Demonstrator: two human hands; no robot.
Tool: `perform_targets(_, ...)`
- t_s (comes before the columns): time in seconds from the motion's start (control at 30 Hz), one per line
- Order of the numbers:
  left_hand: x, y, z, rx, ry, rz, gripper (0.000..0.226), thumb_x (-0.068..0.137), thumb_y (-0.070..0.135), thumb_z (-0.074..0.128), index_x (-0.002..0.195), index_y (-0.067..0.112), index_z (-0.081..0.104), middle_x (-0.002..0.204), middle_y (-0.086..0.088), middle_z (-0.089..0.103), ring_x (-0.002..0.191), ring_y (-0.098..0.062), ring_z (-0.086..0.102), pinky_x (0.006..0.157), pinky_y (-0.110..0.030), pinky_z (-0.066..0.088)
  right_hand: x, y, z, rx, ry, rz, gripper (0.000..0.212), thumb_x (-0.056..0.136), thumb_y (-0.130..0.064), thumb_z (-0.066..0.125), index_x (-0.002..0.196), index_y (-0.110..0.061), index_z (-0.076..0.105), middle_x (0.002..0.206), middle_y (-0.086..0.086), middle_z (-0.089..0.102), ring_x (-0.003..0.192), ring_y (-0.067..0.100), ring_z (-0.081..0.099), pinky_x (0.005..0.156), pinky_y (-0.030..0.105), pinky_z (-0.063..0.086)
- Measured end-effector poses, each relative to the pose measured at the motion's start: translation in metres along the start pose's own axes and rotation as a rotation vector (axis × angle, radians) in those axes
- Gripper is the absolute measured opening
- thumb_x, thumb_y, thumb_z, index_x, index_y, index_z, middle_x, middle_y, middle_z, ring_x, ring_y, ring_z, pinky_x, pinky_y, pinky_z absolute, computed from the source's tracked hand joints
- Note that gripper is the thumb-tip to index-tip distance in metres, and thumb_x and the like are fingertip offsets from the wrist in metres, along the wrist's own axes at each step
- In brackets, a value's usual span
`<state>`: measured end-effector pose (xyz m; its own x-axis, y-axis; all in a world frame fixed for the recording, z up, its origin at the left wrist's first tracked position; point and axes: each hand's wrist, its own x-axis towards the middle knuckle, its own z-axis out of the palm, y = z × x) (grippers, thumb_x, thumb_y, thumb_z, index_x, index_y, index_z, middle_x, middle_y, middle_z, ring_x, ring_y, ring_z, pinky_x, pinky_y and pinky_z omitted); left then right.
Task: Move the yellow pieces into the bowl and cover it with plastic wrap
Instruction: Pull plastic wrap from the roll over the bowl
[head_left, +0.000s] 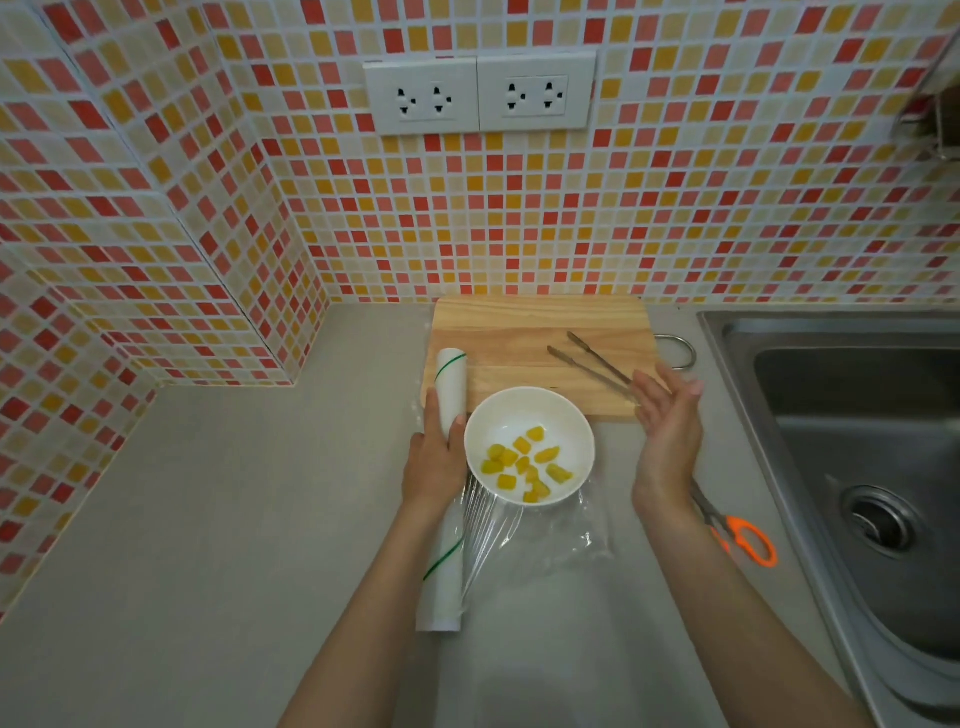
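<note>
A white bowl (530, 415) sits on the grey counter at the front edge of the wooden cutting board. Several yellow pieces (524, 464) lie inside it. My left hand (434, 462) grips the white roll of plastic wrap (448, 551), which lies just left of the bowl. A clear sheet of wrap (540, 540) stretches from the roll across the counter under and in front of the bowl. My right hand (667, 431) hovers right of the bowl, fingers spread, holding nothing.
The wooden cutting board (535, 332) lies against the tiled wall with metal tongs (592, 364) on it. Orange-handled scissors (737, 535) lie under my right forearm. A steel sink (857, 447) fills the right side. Bare counter extends left.
</note>
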<state>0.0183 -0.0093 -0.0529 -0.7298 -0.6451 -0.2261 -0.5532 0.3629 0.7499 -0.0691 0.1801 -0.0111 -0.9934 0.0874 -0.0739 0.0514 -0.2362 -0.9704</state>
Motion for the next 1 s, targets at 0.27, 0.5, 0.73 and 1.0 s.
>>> perform_targets(0.27, -0.002, 0.001, 0.000, 0.036, 0.009, -0.005, 0.060, 0.097, 0.049, 0.028, 0.149, 0.038, 0.001, 0.130, -0.024, 0.050, 0.118, -0.039, 0.051, 0.099, -0.042, 0.037, -0.065, 0.037, 0.040, 0.010, 0.082, -0.074, 0.056, 0.091, -0.048, 0.022, 0.142, -0.025, 0.026, 0.145, 0.002, 0.040, 0.125, 0.004, 0.042, 0.097, 0.015, 0.036)
perform_targets(0.5, -0.003, 0.001, 0.001, 0.054, 0.015, 0.002, 0.060, 0.097, 0.050, 0.027, 0.149, 0.038, 0.002, 0.126, -0.025, 0.051, 0.115, -0.039, 0.052, 0.096, -0.041, 0.038, -0.061, 0.045, 0.044, -0.010, 0.181, -0.070, 0.067, 0.084, -0.060, 0.024, 0.138, -0.022, 0.035, 0.131, -0.006, 0.053, 0.116, 0.003, 0.050, 0.090, 0.017, 0.041)
perform_targets(0.73, -0.007, 0.004, -0.001, 0.056, 0.016, -0.001, 0.059, 0.097, 0.050, 0.027, 0.149, 0.039, 0.002, 0.127, -0.023, 0.049, 0.116, -0.038, 0.051, 0.096, -0.040, 0.037, -0.062, 0.064, 0.036, 0.009, 0.127, 0.199, 0.048, 0.098, -0.044, 0.022, 0.132, -0.019, 0.045, 0.128, 0.012, 0.058, 0.112, 0.023, 0.059, 0.096, 0.042, 0.049)
perform_targets(1.0, -0.009, 0.005, -0.002, 0.047, 0.008, 0.001, 0.060, 0.096, 0.051, 0.027, 0.149, 0.040, 0.000, 0.130, -0.023, 0.047, 0.117, -0.039, 0.050, 0.099, -0.043, 0.037, -0.032, 0.022, 0.002, -0.348, -0.295, -0.043, 0.088, 0.078, -0.067, 0.045, 0.146, -0.035, -0.001, 0.157, -0.013, 0.003, 0.142, 0.005, 0.009, 0.115, 0.029, 0.016)
